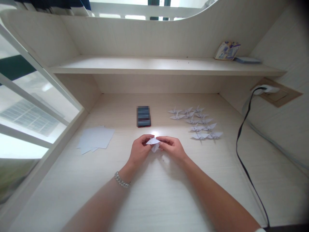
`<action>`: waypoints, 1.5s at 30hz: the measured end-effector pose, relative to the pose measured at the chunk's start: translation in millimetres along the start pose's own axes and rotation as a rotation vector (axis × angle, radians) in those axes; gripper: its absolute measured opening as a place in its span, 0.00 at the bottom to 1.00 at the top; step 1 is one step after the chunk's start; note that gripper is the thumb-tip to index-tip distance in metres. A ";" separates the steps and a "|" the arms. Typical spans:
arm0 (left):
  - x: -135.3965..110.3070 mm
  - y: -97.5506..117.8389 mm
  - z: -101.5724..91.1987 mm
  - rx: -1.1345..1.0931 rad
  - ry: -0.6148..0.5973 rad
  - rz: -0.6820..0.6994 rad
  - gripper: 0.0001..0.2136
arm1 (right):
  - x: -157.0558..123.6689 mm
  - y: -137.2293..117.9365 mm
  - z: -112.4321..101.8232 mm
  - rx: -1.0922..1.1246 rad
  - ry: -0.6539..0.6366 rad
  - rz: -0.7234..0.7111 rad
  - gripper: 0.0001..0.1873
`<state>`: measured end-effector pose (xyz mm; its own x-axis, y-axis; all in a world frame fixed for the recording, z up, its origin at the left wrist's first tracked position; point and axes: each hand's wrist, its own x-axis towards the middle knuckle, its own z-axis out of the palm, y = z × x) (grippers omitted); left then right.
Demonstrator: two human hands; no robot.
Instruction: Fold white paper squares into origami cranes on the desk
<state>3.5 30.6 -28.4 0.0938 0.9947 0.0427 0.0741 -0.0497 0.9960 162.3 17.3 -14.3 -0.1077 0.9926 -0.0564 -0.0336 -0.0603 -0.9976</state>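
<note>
Between my two hands is a small piece of folded white paper (153, 141), held just above the desk. My left hand (140, 149) pinches its left side, with a chain bracelet on that wrist. Fingers of my right hand (173, 147) are closed on its right side. Right of my hands stand several white paper cranes (201, 128) in loose rows. A loose stack of white paper sheets (96, 138) lies to the left. Behind my hands is a dark phone (143, 116), its screen blurred. The fingertips partly hide the folded paper.
A black cable (238, 138) runs from a wall socket (277, 91) down the right side of the desk. Above the desk's back, a shelf (135, 64) carries a small printed packet (227, 51) and a flat pale item (247, 60). White slats (31, 96) border the left.
</note>
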 end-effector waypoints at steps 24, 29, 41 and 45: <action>-0.6 4.3 -3.2 0.081 -0.083 0.009 0.14 | 3.0 6.4 2.8 0.113 -0.047 0.016 0.16; -1.3 3.4 -2.9 0.078 -0.109 0.019 0.15 | -0.2 6.7 5.5 0.010 0.015 -0.032 0.16; -2.2 6.0 -0.8 -0.023 -0.182 0.046 0.19 | -3.5 3.2 7.5 -0.179 0.133 -0.150 0.11; -3.3 7.6 1.5 -0.057 -0.195 0.031 0.19 | -5.7 1.1 9.1 -0.217 0.151 -0.186 0.11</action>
<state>5.3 26.8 -21.2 0.2861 0.9561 0.0633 0.0121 -0.0697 0.9975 153.8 10.7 -14.7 0.0301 0.9898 0.1389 0.1753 0.1316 -0.9757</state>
